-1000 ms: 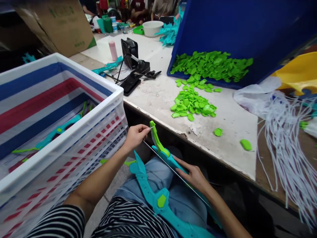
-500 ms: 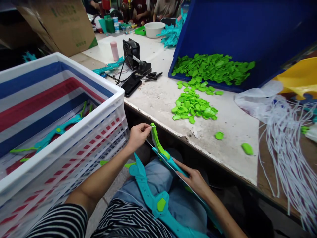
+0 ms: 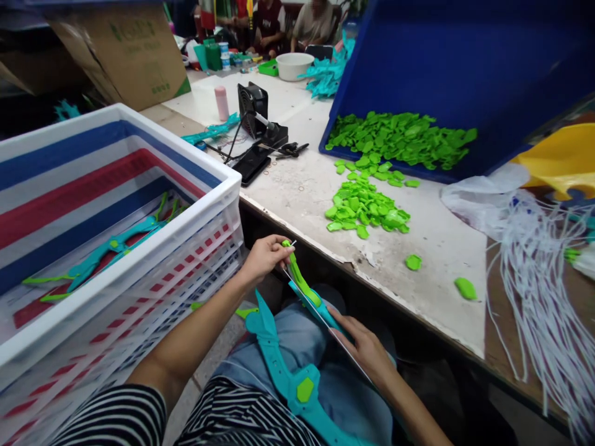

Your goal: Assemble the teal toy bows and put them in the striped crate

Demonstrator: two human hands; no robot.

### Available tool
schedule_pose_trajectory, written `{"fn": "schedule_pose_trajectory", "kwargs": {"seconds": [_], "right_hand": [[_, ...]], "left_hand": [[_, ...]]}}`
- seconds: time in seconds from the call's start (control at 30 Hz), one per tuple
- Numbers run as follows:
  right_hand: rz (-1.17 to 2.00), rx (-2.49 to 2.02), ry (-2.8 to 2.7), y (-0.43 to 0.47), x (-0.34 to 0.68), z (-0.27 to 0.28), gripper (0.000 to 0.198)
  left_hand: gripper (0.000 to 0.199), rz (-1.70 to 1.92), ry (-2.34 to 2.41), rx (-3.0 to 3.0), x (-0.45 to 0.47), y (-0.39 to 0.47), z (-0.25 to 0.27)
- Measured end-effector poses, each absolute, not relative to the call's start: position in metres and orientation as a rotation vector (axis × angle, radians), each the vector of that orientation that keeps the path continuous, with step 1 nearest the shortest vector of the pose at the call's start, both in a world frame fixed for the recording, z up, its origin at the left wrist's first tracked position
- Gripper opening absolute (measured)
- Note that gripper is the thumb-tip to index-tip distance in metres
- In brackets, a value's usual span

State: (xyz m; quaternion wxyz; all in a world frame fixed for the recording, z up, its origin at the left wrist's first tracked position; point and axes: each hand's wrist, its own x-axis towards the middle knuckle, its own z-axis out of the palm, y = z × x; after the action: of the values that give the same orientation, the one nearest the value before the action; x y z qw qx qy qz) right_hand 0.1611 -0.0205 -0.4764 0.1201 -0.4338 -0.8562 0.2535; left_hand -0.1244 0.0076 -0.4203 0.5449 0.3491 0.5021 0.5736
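My left hand is closed in a pinch at the top of a green limb tip, gripping a white string whose end pokes out past the fingers. The string runs down along a teal toy bow. My right hand is wrapped round the bow's teal limb, just below the green part; the bow's lower portion is hidden by the forearm. Another teal toy bow with a green pentagonal plate lies across my lap, touched by neither hand.
A white crate on the left holds more toy bows. On the table are loose green pieces, a soldering iron stand and a small fan. A blue bin and white strings are at right.
My left hand has shifted onto the green tip, and the string's end now shows on its right side. My right hand keeps its grip on the bow. The view has moved slightly.
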Motion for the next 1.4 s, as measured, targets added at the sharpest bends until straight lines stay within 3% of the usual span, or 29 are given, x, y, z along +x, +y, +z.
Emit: {"fn": "schedule_pose_trajectory", "kwargs": {"seconds": [0.17,0.43,0.67,0.77,0.93,1.03,1.27,1.4], "right_hand": [[0.345,-1.041,-2.407,0.025,0.101,-0.44,0.041],[0.735,-0.556,-2.54,0.084,0.006,-0.399,0.027],[0.729,-0.507,-2.645,0.086,-0.005,-0.389,0.028],[0.654,-0.465,-2.663,0.087,-0.008,-0.392,0.029],[0.323,-0.876,-2.354,0.12,0.006,-0.397,0.038],[0.139,-1.214,-1.874,0.125,0.02,-0.392,0.041],[0.374,-0.798,-1.887,0.032,-0.003,-0.415,0.014],[0.566,-0.819,-1.792,0.015,-0.008,-0.437,0.012]], "left_hand": [[0.044,1.386,1.12,0.763,-0.127,-0.004,-0.429],[0.05,1.367,1.058,0.711,-0.144,-0.007,-0.437],[0.042,1.274,1.11,0.731,-0.147,-0.009,-0.436],[0.032,1.186,1.341,0.886,-0.148,-0.012,-0.428],[0.011,1.252,1.846,1.373,-0.136,-0.017,-0.418],[0.025,1.392,1.652,1.508,-0.124,-0.014,-0.419],[0.02,1.367,1.26,0.95,-0.128,0.014,-0.41],[0.008,1.397,1.599,1.202,-0.136,0.011,-0.394]]}}
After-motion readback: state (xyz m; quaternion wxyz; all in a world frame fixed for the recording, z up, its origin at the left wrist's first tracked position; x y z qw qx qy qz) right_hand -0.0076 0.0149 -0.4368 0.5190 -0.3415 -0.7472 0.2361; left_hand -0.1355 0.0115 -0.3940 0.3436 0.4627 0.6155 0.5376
